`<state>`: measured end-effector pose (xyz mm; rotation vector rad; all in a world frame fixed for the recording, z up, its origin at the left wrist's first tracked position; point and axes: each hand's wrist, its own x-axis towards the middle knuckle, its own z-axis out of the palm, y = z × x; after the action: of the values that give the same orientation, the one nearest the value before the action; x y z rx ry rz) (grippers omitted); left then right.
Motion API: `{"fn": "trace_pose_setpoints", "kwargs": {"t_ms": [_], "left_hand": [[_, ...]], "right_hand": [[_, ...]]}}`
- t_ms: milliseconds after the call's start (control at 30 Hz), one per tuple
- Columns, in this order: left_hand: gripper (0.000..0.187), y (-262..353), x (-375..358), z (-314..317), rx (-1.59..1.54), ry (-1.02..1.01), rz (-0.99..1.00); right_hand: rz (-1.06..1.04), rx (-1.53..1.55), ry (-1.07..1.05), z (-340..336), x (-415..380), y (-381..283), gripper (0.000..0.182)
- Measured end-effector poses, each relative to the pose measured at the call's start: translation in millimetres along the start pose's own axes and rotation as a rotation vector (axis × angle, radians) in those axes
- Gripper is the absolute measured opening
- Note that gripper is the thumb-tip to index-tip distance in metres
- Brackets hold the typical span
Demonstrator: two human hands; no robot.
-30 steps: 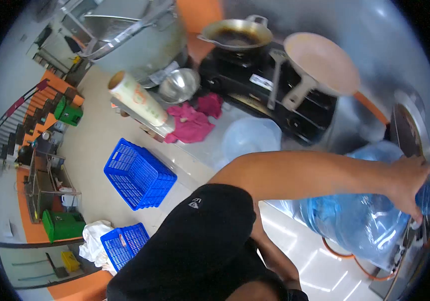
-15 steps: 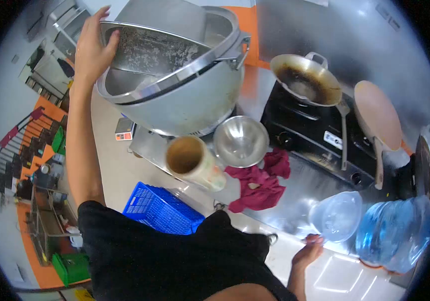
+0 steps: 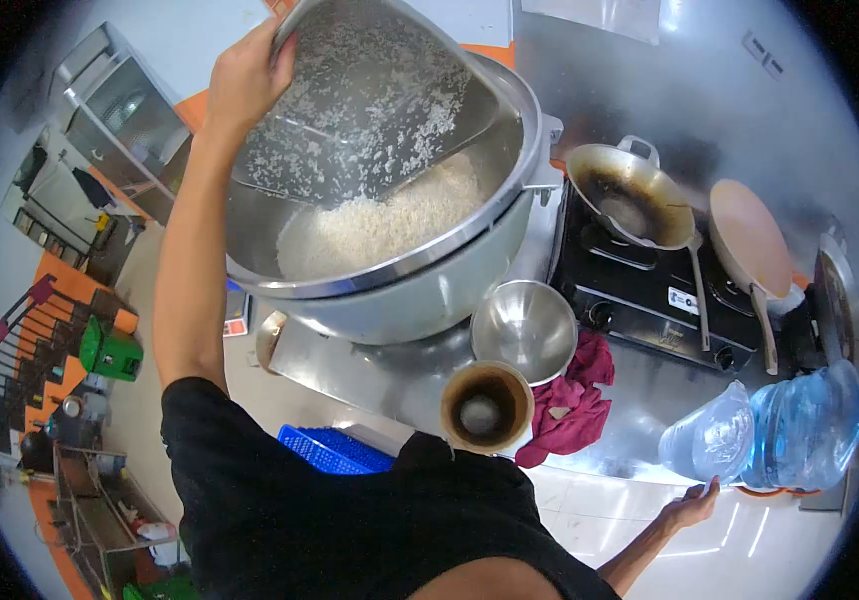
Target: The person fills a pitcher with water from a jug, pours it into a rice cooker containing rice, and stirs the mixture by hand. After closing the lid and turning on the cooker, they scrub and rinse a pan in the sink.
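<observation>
My left hand (image 3: 244, 75) grips the rim of a steel basin (image 3: 369, 100) that is tilted steeply over a very large steel pot (image 3: 419, 290). Rice grains stick to the inside of the basin, and a heap of white rice (image 3: 379, 225) lies in the pot below it. My right hand (image 3: 689, 505) is low at the right, fingers apart, at the front edge of the steel counter (image 3: 639, 420), just under a clear plastic container (image 3: 709, 440). It holds nothing.
On the counter are a small steel bowl (image 3: 524, 330), a roll seen end-on (image 3: 484, 408) and a red cloth (image 3: 574, 400). A black stove (image 3: 649, 290) carries a dark wok (image 3: 629, 195) and a pink pan (image 3: 749, 240). A blue water jug (image 3: 809, 425) stands right; a blue crate (image 3: 334, 450) is below.
The view has moved closer over the big pot. My left hand has tipped the basin much steeper, and rice now lies in the pot. My right hand stays by the counter edge.
</observation>
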<state>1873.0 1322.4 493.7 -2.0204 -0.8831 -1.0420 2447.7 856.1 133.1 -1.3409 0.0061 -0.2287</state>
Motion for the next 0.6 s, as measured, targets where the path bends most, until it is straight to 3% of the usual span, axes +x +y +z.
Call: {"fn": "trace_pose_setpoints", "kwargs": {"t_ms": [33, 67, 133, 267, 300, 400, 433, 500, 567, 600], "left_hand": [[0.02, -0.5, 9.8, 2.8, 0.01, 0.002, 0.052], [0.02, -0.3, 20.9, 1.4, -0.002, 0.016, 0.059], [0.036, 0.0, 38.1, -2.8, 0.023, -0.341, -0.256], [0.032, -43.4, 61.4, 11.5, 0.02, -0.243, -0.174], [0.03, -51.6, 65.1, 10.5, -0.058, -0.248, -0.199], [0.029, -65.3, 65.3, 9.7, -0.161, -0.243, -0.218], [0.03, -68.3, 63.9, 7.0, -0.184, -0.253, -0.211], [0.032, -74.0, 59.7, 6.0, -0.216, -0.267, -0.2], [0.035, -82.1, 58.3, 5.1, -0.451, -0.264, -0.259], [0.035, -86.0, 58.2, 6.6, -0.455, -0.258, -0.25]], "right_hand": [[0.116, -0.044, -0.121, -26.0, 22.1, 5.3, 0.026], [0.237, -0.082, -0.237, -39.9, 26.6, 8.2, 0.034], [0.164, 0.0, -0.111, -20.9, 2.7, -30.1, 0.034], [-0.025, -0.081, -0.212, 8.2, -59.8, -124.8, 0.032], [0.076, 0.018, -0.213, 19.0, -68.5, -149.6, 0.029], [-0.054, -0.002, -0.311, 16.5, -51.6, -172.8, 0.033], [-0.107, -0.335, -0.347, 22.4, -58.1, -199.7, 0.044], [-0.217, 0.041, -0.446, 52.3, -59.6, -220.3, 0.033], [-0.126, 0.097, -0.182, 124.7, -136.1, -290.6, 0.038], [-0.252, 0.061, -0.41, 107.4, -77.1, -276.2, 0.049]]}}
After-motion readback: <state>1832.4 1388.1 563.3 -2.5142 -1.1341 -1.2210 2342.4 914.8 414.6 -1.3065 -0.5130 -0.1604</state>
